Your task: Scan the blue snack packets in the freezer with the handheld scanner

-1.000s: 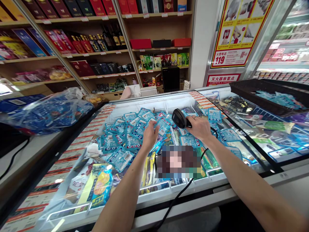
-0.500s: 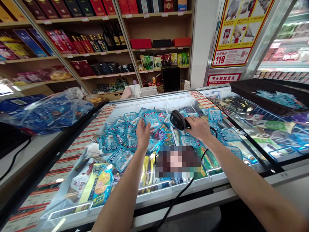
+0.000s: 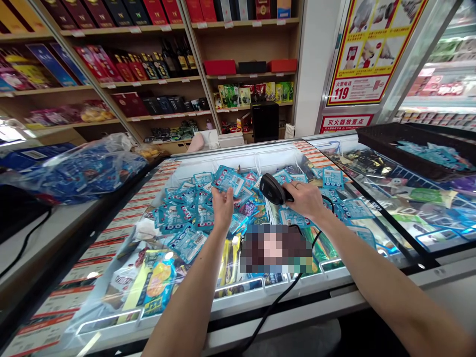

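Held in my left hand (image 3: 223, 207) is a small light-blue packet (image 3: 229, 180) with a white barcode patch at its right side. My right hand (image 3: 305, 201) is wrapped round the handle of a black barcode scanner (image 3: 272, 189), whose head points left toward the packet. A black cable (image 3: 275, 300) runs from under my right hand down to the front edge. Many similar blue packets (image 3: 178, 210) lie in a loose heap on the glass top of a chest freezer (image 3: 256, 145), left of and behind my left hand. More blue packets (image 3: 332, 177) lie right of the scanner.
A clear plastic bag of blue packets (image 3: 89, 166) rests at the left. On the right a dark tray (image 3: 405, 144) holds more packets. Frozen goods show through the glass, including a yellow-and-blue pack (image 3: 159, 282). Stocked shelves (image 3: 148, 82) stand behind the freezer.
The blue packet in my left hand has turned and tilted, and the hand has rotated with it. The scanner has shifted slightly left and down.
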The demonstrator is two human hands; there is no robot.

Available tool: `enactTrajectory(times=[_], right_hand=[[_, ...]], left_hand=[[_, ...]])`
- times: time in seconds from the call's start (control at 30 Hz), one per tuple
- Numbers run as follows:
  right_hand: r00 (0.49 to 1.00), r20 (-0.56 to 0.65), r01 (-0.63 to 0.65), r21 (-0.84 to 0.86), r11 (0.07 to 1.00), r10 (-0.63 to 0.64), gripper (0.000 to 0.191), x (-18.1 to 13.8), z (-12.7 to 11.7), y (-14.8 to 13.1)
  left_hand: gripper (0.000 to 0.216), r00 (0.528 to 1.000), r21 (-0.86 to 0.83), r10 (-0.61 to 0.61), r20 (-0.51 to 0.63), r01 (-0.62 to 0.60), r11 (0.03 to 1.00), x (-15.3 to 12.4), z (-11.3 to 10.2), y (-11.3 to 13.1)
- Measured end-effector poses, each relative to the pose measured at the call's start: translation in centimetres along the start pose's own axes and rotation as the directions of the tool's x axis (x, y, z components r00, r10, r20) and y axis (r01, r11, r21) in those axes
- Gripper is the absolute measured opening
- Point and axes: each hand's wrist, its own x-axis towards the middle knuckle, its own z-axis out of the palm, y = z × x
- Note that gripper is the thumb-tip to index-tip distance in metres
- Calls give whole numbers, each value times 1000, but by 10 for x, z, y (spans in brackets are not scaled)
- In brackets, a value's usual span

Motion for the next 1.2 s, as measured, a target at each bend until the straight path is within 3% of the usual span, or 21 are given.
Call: enactTrajectory(times=[0.3, 0.87, 1.2], right_hand=[[997, -3, 83, 44, 996, -83, 28, 0, 0, -2], [989, 37, 138, 78, 987, -141, 28, -1, -3, -6], [987, 22, 155, 80, 985, -157, 27, 0, -5, -7]], left_hand=[[27, 998, -30, 30, 63, -28, 999, 2, 4, 1], [31, 997, 248, -21, 73, 3, 969, -4, 3, 14], [32, 994, 276, -22, 103, -7, 961, -4, 3, 14]])
